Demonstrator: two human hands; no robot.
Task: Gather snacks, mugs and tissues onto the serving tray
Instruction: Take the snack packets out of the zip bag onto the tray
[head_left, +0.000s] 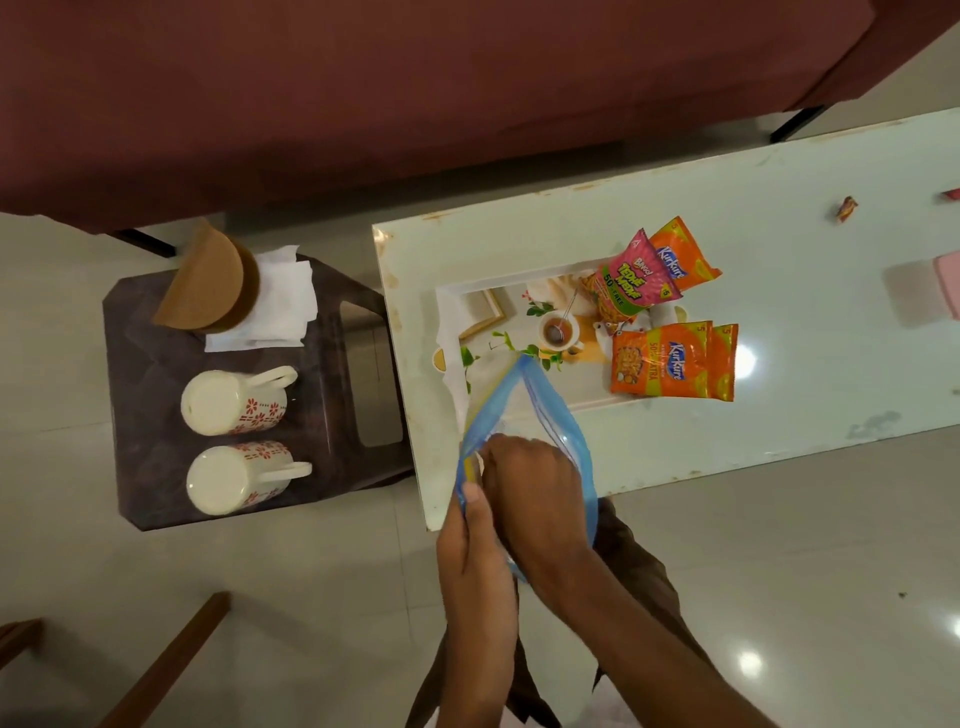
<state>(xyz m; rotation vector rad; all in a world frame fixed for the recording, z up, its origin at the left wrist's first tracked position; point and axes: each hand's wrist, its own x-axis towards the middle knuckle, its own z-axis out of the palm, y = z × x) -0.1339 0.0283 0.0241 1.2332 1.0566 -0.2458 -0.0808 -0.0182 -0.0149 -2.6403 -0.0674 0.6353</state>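
Note:
A blue zip bag (550, 405) hangs over the table's near edge. My left hand (470, 545) pinches its left rim, and my right hand (535, 483) reaches into its mouth. The serving tray (452, 296), white-rimmed with a printed tea picture, lies on the table. Several snack packets rest on its right side: a pink one (636, 275) and orange ones (672, 361). On the brown stool (150, 431) to the left lie two white flowered mugs (234, 400) (239, 478) on their sides, next to white tissues (280, 306) under a tilted brown holder (208, 286).
The long white table (779, 218) runs to the right, with a small wrapped sweet (845, 209) and a pink object (948, 286) at its far end. A maroon sofa (415, 78) stands behind. Wooden furniture legs (171, 665) show at the lower left on the tiled floor.

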